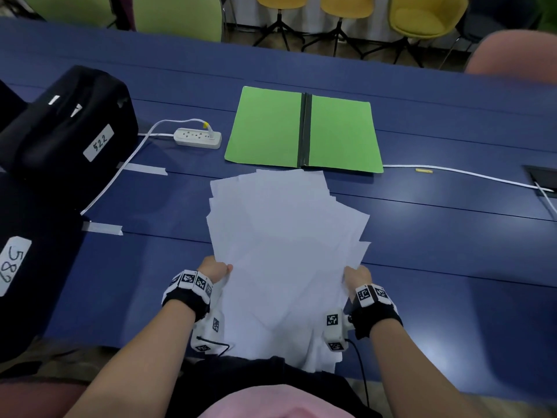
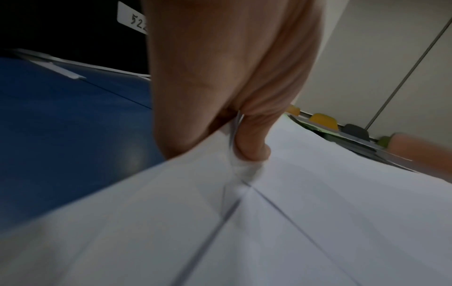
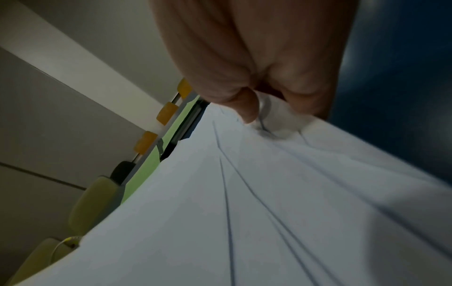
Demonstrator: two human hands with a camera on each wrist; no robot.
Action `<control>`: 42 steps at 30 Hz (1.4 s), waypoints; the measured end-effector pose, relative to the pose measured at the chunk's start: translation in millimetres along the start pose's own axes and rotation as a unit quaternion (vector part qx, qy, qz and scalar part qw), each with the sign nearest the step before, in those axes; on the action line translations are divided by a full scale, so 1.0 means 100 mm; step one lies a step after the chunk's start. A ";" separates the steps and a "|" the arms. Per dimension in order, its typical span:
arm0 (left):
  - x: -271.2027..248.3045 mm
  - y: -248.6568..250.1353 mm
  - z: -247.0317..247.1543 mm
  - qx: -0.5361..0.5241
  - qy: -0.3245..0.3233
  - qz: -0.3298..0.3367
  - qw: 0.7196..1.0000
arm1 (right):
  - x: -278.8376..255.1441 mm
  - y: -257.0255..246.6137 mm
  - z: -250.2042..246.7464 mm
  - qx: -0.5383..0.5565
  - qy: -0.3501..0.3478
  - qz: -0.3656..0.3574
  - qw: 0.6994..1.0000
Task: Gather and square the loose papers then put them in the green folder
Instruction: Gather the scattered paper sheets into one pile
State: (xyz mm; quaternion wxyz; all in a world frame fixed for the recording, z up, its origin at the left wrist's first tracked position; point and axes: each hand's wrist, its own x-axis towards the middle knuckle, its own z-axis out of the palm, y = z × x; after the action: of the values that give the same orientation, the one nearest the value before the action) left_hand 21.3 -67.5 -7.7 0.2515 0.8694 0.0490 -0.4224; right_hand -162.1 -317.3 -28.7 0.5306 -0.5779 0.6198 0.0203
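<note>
A fanned, uneven stack of white papers [image 1: 286, 251] is held above the blue table in front of me, its sheets skewed at different angles. My left hand [image 1: 215, 270] pinches the stack's left edge, thumb on top [image 2: 252, 143]. On the right edge, my right hand [image 1: 355, 277] pinches the sheets with its thumb [image 3: 247, 108] over them. The green folder [image 1: 304, 131] lies open and flat beyond the papers, its black spine in the middle. In the wrist views the papers [image 2: 269, 222] [image 3: 269, 193] fill the lower frame, and a strip of the folder [image 3: 146, 164] shows.
A white power strip [image 1: 197, 137] with its cable lies left of the folder. Black bags [image 1: 69, 122] with number labels sit at the left. A white cable [image 1: 467, 175] runs right of the folder. Chairs stand behind the blue table [image 1: 452, 267].
</note>
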 end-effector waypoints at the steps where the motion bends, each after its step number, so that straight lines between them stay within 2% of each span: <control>1: -0.01 0.02 0.00 0.008 0.004 0.002 1.000 | 0.01 0.01 -0.02 0.018 -0.010 -0.006 1.000; 5: 0.01 0.06 -0.04 0.016 -0.003 -0.010 1.000 | 0.04 0.08 -0.09 0.111 -0.047 0.005 0.993; 6: 0.01 0.05 -0.04 0.036 -0.006 -0.014 0.999 | 0.02 0.06 -0.10 0.113 -0.063 0.008 0.991; 8: -0.03 0.08 -0.06 -0.004 0.011 -0.029 1.000 | -0.04 0.00 -0.08 0.103 -0.113 0.011 0.988; 10: -0.04 0.07 -0.06 -0.008 -0.003 -0.030 1.000 | -0.10 -0.03 -0.04 0.080 -0.152 0.009 0.985; 14: 0.25 -0.15 0.02 -0.092 -0.074 0.007 0.993 | -0.11 0.00 0.03 0.130 -0.153 -0.016 0.979; 17: 0.10 -0.09 0.02 -0.214 -0.090 -0.008 0.973 | -0.13 -0.01 0.07 0.184 -0.184 -0.031 0.965; 20: 0.08 -0.03 0.03 -0.248 -0.086 0.006 0.965 | -0.11 -0.02 0.12 0.171 -0.151 -0.035 0.973; 22: 0.16 -0.06 0.04 -0.217 -0.071 0.015 0.973 | -0.12 -0.02 0.12 0.144 -0.108 -0.047 0.983; 24: 0.10 -0.05 -0.01 -0.193 -0.077 0.012 0.978 | -0.15 0.00 0.07 0.143 -0.098 -0.048 0.984; 27: -0.08 -0.07 -0.14 -0.188 -0.101 -0.009 0.977 | -0.20 0.09 -0.11 0.223 -0.171 -0.030 0.959; 29: -0.11 -0.13 -0.20 -0.232 -0.166 -0.007 0.958 | -0.21 0.13 -0.21 0.279 -0.256 0.006 0.926; 31: -0.06 -0.17 -0.20 -0.280 -0.208 -0.006 0.937 | -0.24 0.10 -0.18 0.290 -0.284 0.029 0.914; 33: -0.07 -0.11 -0.15 -0.286 -0.187 -0.006 0.940 | -0.27 0.02 -0.07 0.255 -0.237 0.009 0.937; 35: 0.00 -0.07 -0.09 -0.275 -0.141 0.021 0.951 | -0.28 -0.08 0.00 0.188 -0.156 -0.041 0.969; 37: 0.03 -0.02 -0.12 -0.261 -0.108 0.055 0.958 | -0.35 -0.22 -0.03 0.156 -0.101 -0.073 0.980; 39: -0.03 0.12 -0.22 -0.262 -0.078 0.091 0.958 | -0.46 -0.43 -0.15 0.173 -0.087 -0.120 0.974; 42: -0.33 0.46 -0.49 -0.254 -0.040 0.113 0.960 | -0.72 -0.87 -0.37 0.245 -0.078 -0.190 0.947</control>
State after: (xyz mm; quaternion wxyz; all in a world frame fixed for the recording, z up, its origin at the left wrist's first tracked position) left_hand 49.0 -80.2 61.0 0.5119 0.7592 0.0455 -0.3994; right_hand -138.2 -320.3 87.5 0.6967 -0.5336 0.4407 -0.1888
